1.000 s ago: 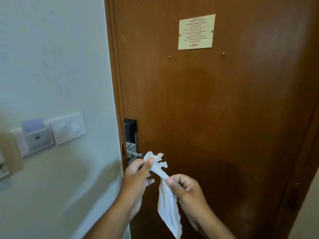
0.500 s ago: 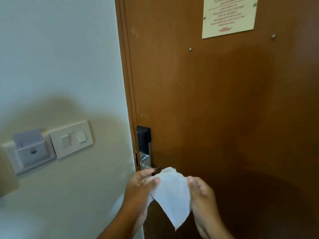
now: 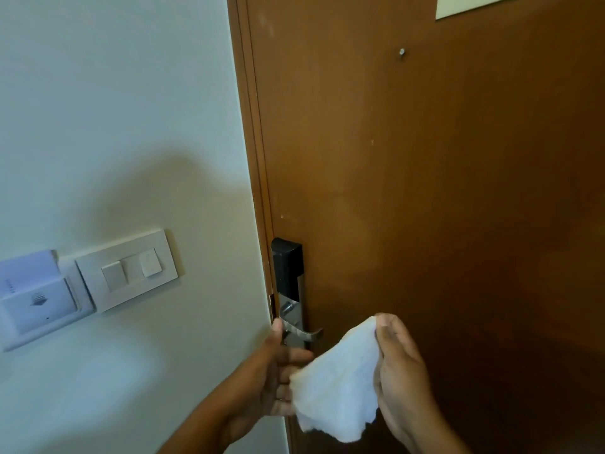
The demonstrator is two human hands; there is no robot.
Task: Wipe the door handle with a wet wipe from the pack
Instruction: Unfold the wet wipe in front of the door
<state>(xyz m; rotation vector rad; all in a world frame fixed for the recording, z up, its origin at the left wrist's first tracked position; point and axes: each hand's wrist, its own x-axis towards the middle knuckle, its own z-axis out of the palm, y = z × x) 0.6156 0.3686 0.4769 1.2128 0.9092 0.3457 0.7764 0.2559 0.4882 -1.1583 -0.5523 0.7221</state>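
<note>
A white wet wipe (image 3: 337,385) is spread out flat between my two hands, just below the silver lever door handle (image 3: 302,334). My right hand (image 3: 404,371) pinches the wipe's upper right corner. My left hand (image 3: 273,378) holds its left edge, with the thumb raised beside the base of the handle. The handle sticks out of a tall lock plate (image 3: 289,283), black on top and metal below, at the left edge of the brown wooden door (image 3: 442,208). The wipe pack is not in view.
A pale wall (image 3: 114,126) runs left of the door frame (image 3: 252,142). A white switch panel (image 3: 127,270) and a key-card holder (image 3: 36,296) are mounted on it. The corner of a cream notice (image 3: 491,3) shows on the door, top right.
The view has closed in on the lock. The crumpled wipe has been opened out flat, and both hands have moved apart with it stretched between them, close under the handle.
</note>
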